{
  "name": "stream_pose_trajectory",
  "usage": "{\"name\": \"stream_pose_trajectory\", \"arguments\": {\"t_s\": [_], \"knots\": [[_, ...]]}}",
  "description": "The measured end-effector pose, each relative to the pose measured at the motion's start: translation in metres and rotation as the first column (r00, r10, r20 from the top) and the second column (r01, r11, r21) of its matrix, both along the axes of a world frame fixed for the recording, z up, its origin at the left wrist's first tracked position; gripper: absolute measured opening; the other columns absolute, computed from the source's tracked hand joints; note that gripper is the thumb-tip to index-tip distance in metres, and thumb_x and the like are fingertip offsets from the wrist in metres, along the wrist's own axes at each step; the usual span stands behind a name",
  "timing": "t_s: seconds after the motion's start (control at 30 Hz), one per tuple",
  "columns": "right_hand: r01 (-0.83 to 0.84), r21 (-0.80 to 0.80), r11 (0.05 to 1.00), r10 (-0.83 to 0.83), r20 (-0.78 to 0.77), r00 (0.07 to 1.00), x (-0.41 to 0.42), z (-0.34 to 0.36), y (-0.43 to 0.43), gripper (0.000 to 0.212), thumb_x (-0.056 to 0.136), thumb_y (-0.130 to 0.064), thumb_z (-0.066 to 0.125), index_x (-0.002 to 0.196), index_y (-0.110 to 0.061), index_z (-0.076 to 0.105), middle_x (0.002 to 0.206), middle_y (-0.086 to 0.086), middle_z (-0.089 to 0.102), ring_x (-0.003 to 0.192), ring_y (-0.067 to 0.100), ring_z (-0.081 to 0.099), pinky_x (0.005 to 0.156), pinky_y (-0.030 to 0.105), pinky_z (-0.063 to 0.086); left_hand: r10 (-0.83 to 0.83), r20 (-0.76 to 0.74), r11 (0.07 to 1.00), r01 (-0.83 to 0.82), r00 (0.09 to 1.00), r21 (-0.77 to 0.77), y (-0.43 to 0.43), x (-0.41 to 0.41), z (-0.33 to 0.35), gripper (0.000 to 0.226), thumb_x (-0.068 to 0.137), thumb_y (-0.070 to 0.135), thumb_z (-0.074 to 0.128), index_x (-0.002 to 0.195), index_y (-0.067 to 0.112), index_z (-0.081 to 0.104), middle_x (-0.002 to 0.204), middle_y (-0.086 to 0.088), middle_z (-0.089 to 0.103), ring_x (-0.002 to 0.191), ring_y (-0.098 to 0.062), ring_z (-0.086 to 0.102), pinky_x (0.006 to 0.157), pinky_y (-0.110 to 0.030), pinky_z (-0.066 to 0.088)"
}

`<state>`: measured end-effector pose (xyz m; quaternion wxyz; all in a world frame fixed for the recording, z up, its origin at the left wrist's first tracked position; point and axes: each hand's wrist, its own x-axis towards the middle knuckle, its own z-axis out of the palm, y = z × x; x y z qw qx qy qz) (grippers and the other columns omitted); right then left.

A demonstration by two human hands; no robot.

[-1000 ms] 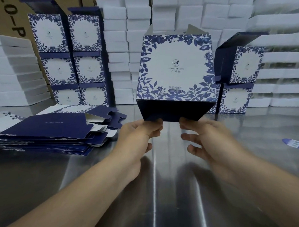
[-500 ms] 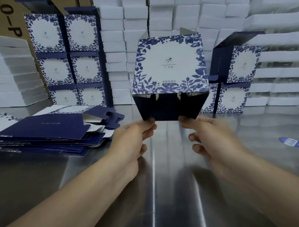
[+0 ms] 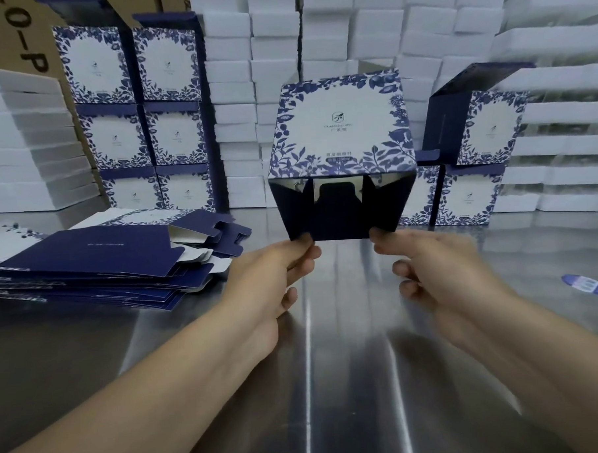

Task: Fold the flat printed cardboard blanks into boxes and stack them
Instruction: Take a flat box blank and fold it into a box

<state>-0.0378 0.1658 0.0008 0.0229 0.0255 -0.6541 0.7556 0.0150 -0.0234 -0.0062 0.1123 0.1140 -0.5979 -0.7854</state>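
Navy and white cardboard, printed with blue leaves and flowers, is forming the box [image 3: 340,149] that a person is holding up above the steel desk [image 3: 310,362]. Its white panel is carrying a small bird logo, Latin lettering too blurred to read, and Chinese characters with a line that seems to read 280ml. The left hand [image 3: 275,272] is pinching the lower left corner of the navy bottom flaps in a narrow grip, and the right hand [image 3: 429,255] is pinching the lower right corner the same way. The bottom is facing the camera, its flaps only partly closed, with a gap showing inside.

A pile of flat blanks [image 3: 97,259] is lying on the desk to the left. Behind it, six folded boxes [image 3: 135,120] are standing stacked in two columns of three. To the right, three more boxes [image 3: 472,157] are sitting stacked, the top one with its navy lid raised. White foam blocks [image 3: 334,36] are filling the back wall. A brown carton [image 3: 19,43] at upper left is showing "O-P". A blue oval sticker [image 3: 587,284] is lying on the desk at right.
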Motion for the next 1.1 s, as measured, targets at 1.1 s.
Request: {"name": "stream_pose_trajectory", "arguments": {"t_s": [1.1], "knots": [[0.246, 0.575, 0.780, 0.025, -0.422, 0.906, -0.005, -0.011, -0.002, 0.019, 0.097, -0.020, 0.070, 0.115, -0.026, 0.068, 0.106, -0.009, 0.074, 0.091, 0.020, 0.072, 0.091, 0.048, 0.057, 0.041, -0.090, 0.743, -0.091, 0.995, -0.663, -0.006, -0.008, -0.003, 0.033, 0.105, 0.014, 0.056, 0.097, 0.043, 0.070, 0.102, 0.010, 0.078, 0.103, -0.018, 0.071, 0.097, -0.039, 0.055]]}}
